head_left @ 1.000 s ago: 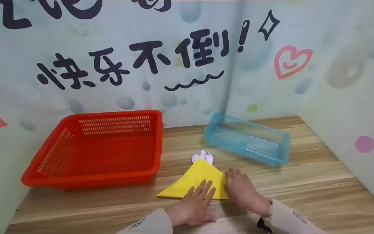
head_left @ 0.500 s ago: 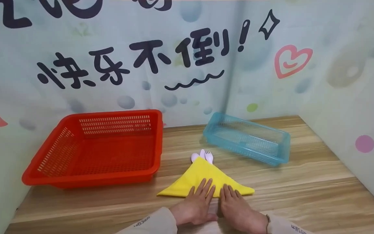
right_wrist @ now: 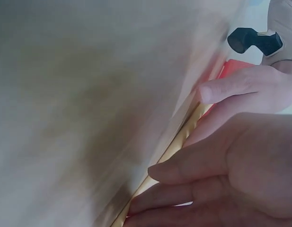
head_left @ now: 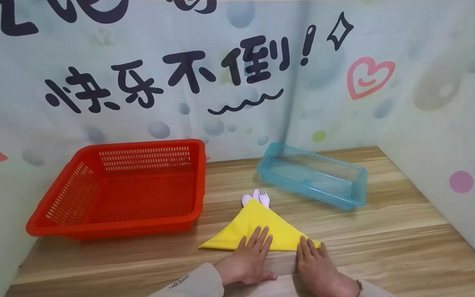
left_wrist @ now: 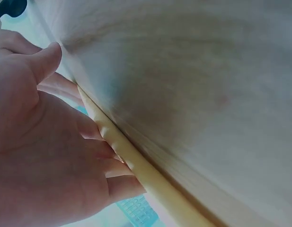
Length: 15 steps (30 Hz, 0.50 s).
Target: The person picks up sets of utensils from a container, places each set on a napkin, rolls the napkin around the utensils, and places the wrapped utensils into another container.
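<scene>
A yellow cloth (head_left: 258,225), folded into a triangle, lies on the wooden table with its peak pointing away. From under that peak stick out the pale lilac heads of a spoon (head_left: 246,200), a fork (head_left: 264,199) and a third piece between them; their handles are hidden by the cloth. My left hand (head_left: 248,260) rests with straight fingers on the cloth's near folded edge, around its middle. Toward the right corner, my right hand (head_left: 320,268) lays straight fingertips on the same edge. In the left wrist view the cloth's fold (left_wrist: 136,158) runs along under the fingers.
A large red basket (head_left: 116,229) stands at the left of the table (head_left: 402,239). Behind and right of the cloth sits a smaller translucent blue basket (head_left: 311,189). A printed backdrop closes off the back and sides.
My right hand has come off the cloth's right corner, which now lies unfolded to the right, moved to the middle of the near edge, then slid rightward along it. My left hand stays put.
</scene>
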Tool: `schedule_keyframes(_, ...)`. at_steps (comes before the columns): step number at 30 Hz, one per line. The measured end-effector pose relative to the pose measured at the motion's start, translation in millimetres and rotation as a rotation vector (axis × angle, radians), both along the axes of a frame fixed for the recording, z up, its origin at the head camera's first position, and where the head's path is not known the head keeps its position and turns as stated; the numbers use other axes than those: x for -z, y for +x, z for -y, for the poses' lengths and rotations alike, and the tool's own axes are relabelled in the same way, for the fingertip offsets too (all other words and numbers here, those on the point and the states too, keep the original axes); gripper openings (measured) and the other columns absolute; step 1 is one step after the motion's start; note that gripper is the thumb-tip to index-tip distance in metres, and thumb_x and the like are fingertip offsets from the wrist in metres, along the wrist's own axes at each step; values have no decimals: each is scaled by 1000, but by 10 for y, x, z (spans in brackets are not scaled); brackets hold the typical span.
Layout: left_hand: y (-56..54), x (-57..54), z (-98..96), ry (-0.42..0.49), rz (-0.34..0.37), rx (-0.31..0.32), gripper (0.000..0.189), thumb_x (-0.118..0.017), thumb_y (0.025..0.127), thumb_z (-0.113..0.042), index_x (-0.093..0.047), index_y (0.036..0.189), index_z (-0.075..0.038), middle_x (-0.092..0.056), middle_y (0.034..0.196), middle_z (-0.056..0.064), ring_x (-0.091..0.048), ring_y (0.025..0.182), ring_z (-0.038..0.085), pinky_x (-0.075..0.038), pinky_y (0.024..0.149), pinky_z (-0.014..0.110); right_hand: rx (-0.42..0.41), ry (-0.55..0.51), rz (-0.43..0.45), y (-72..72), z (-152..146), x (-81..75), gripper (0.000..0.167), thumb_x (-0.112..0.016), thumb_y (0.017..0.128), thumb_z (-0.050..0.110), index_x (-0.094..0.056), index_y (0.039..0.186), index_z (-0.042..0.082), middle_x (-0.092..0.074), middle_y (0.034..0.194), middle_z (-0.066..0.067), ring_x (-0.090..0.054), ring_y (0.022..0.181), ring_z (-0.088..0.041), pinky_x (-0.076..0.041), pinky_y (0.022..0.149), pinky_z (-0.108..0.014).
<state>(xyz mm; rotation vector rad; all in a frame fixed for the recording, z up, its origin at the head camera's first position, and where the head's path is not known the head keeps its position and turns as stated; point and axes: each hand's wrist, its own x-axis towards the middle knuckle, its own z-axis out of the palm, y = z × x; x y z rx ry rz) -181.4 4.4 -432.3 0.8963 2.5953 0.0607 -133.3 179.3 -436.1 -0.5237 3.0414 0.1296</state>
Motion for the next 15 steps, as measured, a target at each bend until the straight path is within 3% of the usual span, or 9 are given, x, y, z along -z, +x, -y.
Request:
schedule_keyframes(7, -5, -23, -8, -29, 52, -10, 84, -44, 81, -60, -10, 144, -16, 3, 150, 1, 4, 136, 18, -16, 106, 44, 55, -75, 139, 47, -211, -8, 48, -56, 80, 2, -40, 120, -17, -36, 130, -30, -36, 119, -43, -25, 91, -63)
schedule_keyframes(13, -3, -80, -12, -22, 83, -21, 85, -45, 80, -61, -11, 144, -16, 2, 150, 1, 4, 136, 19, -16, 106, 45, 97, -100, 116, 37, -267, -63, 39, -49, 84, -3, -40, 117, -21, -38, 126, -34, -38, 115, -47, -27, 89, -64)
schedule_keyframes(15, -10, -86, -11, -7, 87, -22, 85, -46, 80, -61, -12, 143, -15, 1, 150, 1, 3, 136, 19, -17, 106, 46, 73, -134, 77, 22, -238, -100, 37, -44, 84, -6, -40, 118, -20, -36, 126, -34, -37, 116, -46, -27, 91, -62)
